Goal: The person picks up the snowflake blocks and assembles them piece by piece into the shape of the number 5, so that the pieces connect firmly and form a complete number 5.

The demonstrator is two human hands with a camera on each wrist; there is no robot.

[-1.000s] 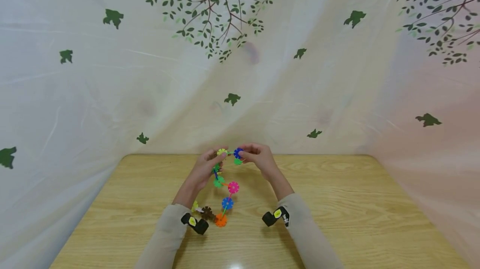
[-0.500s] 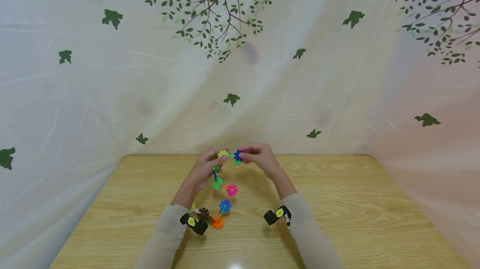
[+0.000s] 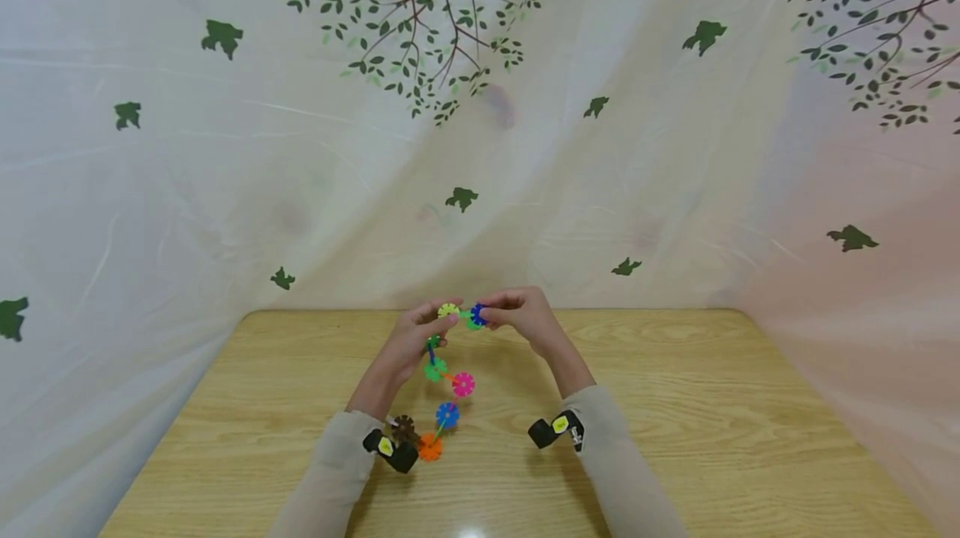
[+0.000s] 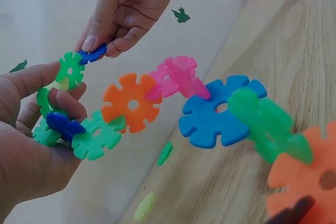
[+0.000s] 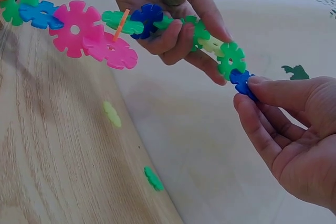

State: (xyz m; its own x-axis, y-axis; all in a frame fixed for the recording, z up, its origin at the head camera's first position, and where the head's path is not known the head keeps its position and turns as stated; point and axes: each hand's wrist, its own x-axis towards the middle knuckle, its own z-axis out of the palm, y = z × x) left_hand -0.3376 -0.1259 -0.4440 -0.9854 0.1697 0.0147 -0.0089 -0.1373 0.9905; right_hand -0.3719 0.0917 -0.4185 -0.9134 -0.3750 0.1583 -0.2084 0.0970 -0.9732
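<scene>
A chain of flower-shaped notched plastic discs hangs from my left hand (image 3: 408, 342). The left fingers and thumb grip it near a yellow disc (image 3: 448, 312). Between thumb and fingertips, my right hand (image 3: 528, 321) pinches a dark blue disc (image 5: 243, 84), whose edge meets the green disc (image 5: 231, 60) at the chain's far end. Below the left hand the chain runs through a pink disc (image 3: 463, 384), a blue disc (image 3: 447, 415) and an orange disc (image 3: 430, 447). A brown disc (image 3: 403, 428) is partly hidden by the left wrist camera.
Two loose discs, one green (image 5: 153, 179) and one yellow (image 5: 112, 114), lie near the far edge of the wooden table (image 3: 675, 421). Behind that edge hangs a pale curtain (image 3: 360, 213) printed with leaves and branches. A black camera (image 3: 555, 431) sits on the right sleeve.
The chain's lower part has shifted slightly left and toward me, and its yellow tail disc has gone out of sight behind the left wrist. Both hands keep their hold, nearly in place.
</scene>
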